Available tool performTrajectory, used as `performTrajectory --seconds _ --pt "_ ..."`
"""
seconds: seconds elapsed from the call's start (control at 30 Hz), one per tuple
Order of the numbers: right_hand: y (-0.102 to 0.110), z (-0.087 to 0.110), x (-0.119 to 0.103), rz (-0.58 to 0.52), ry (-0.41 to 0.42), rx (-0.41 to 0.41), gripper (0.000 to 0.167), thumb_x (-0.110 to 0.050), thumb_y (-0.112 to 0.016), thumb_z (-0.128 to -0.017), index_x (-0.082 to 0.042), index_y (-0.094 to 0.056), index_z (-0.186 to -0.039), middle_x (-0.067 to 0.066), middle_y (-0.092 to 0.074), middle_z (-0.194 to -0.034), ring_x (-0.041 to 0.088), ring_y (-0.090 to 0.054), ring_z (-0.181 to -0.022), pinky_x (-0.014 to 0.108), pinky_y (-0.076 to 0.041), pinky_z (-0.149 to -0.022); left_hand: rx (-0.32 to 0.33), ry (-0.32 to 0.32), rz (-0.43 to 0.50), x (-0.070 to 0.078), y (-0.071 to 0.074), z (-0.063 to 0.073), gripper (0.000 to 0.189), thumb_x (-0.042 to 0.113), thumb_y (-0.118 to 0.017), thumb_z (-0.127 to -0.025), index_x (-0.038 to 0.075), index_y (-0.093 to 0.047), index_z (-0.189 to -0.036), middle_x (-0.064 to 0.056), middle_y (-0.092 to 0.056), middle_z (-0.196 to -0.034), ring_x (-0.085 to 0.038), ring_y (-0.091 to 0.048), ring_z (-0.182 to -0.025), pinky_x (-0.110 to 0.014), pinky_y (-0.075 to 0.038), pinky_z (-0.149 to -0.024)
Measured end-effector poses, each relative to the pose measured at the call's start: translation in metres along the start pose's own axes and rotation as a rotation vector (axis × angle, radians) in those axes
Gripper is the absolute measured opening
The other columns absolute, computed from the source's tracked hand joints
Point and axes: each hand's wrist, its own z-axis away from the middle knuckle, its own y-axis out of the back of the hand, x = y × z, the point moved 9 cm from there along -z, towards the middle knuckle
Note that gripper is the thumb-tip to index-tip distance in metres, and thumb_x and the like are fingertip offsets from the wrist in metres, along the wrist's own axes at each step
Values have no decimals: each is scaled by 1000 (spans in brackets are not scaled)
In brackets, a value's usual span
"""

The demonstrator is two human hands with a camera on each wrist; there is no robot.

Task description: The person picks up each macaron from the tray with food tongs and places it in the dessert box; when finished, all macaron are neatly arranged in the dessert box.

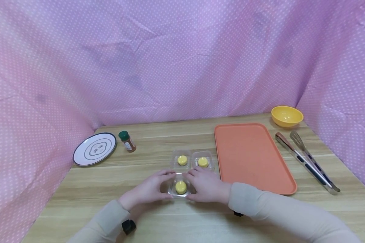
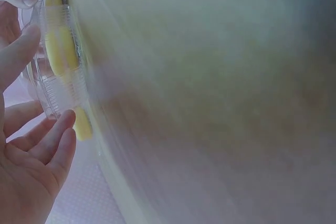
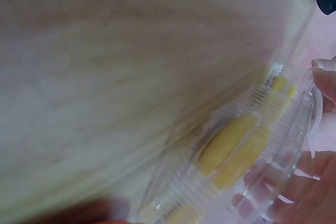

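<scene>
In the head view, a small clear plastic box (image 1: 171, 193) with a round yellow macaron (image 1: 180, 187) in it stands on the wooden table between both hands. My left hand (image 1: 149, 189) holds the box's left side, its thumb at the near edge and fingers at the far edge. My right hand (image 1: 207, 186) holds the other side the same way. The macaron (image 3: 231, 150) shows through the ribbed wall in the right wrist view. Just behind stand two similar clear boxes, each with a yellow macaron, one at left (image 1: 182, 160) and one at right (image 1: 203, 162).
An orange tray (image 1: 246, 155) lies right of the boxes. Beyond it are metal tongs (image 1: 310, 165) and a yellow bowl (image 1: 287, 116). At left stand a white plate (image 1: 85, 153) and a green-capped spice jar (image 1: 127, 141). Pink dotted cloth (image 1: 182, 67) hangs behind the table.
</scene>
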Motion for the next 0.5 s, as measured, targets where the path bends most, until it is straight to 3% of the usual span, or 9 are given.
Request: performTrajectory --seconds 0.5 --pt "-1 -2 -1 -34 -12 -8 68 -52 -68 -79 -8 -56 -129 6 -64 -118 24 -55 -111 40 -48 -96 -32 34 54 -5 0 -3 77 36 -78 -74 -1 -50 -135 -15 -49 -138 -29 -48 -126 -46 -41 -105"
